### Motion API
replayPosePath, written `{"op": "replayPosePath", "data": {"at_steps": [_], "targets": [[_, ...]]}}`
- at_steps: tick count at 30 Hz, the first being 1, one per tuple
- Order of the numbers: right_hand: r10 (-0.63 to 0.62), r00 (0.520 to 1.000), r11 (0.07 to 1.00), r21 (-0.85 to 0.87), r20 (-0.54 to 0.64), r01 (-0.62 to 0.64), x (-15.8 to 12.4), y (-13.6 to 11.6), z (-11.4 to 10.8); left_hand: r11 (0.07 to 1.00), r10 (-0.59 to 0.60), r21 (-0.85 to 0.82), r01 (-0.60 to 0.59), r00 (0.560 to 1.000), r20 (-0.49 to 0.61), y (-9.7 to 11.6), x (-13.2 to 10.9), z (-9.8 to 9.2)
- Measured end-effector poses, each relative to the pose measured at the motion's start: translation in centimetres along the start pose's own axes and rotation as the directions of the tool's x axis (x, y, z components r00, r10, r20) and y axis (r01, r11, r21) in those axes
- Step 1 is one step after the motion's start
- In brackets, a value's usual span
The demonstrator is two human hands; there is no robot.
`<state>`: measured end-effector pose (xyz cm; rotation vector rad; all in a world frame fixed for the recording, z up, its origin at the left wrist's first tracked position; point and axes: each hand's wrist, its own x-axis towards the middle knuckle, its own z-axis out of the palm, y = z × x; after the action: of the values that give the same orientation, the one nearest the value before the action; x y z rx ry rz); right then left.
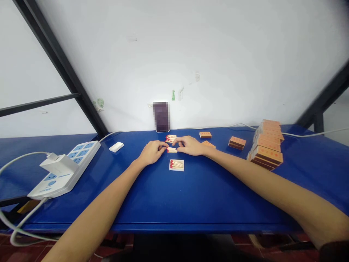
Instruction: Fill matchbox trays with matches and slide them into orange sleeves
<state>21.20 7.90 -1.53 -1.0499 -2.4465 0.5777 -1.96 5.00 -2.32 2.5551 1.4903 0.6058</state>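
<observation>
A small bunch of red-headed matches (172, 150) lies on the blue table between my two hands. My left hand (152, 152) is at its red-headed end, with thumb and index finger close together against the heads. On the other side, my right hand (190, 146) has its index finger and thumb apart, the thumb by the bare ends. Just behind is a looser pile of matches (171, 138). Nearer to me sits a white matchbox tray (183, 167) holding several matches, heads to the left. Contact of the fingertips with the bunch is hard to make out.
Orange matchboxes (267, 154) stand stacked at the right, with smaller groups (237, 142) and a single matchbox (205, 135) nearer the middle. A white tray-like piece (116, 147) lies left. A power strip (81, 163) with cables, a phone-like object (161, 117) against the wall.
</observation>
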Motion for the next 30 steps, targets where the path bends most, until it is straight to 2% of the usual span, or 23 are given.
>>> {"op": "replayPosePath", "data": {"at_steps": [6,13,20,25,30], "targets": [[-0.037,0.999,0.997,-0.062,0.017,0.038,-0.3,-0.1,-0.1,0.999,-0.006,0.046,0.005,1.0,0.016,0.7,-0.2,-0.4],[-0.155,0.987,0.96,-0.229,0.031,0.158,-0.5,-0.8,0.0,0.991,0.024,0.131,-0.031,0.998,0.055,1.8,-0.6,-1.2],[-0.117,0.985,0.917,-0.367,0.125,0.156,-0.3,-2.0,-0.8,0.976,0.11,0.182,-0.121,0.991,0.072,1.8,-0.5,-1.2],[-0.066,0.986,0.845,-0.517,0.153,0.136,-0.6,-4.1,-1.2,0.958,0.116,0.256,-0.132,0.99,0.078,2.1,-0.5,-1.0],[-0.003,0.988,0.765,-0.636,0.153,0.101,-0.4,-5.4,-0.5,0.936,0.079,0.335,-0.113,0.99,0.114,2.8,-0.5,-0.9]]}}
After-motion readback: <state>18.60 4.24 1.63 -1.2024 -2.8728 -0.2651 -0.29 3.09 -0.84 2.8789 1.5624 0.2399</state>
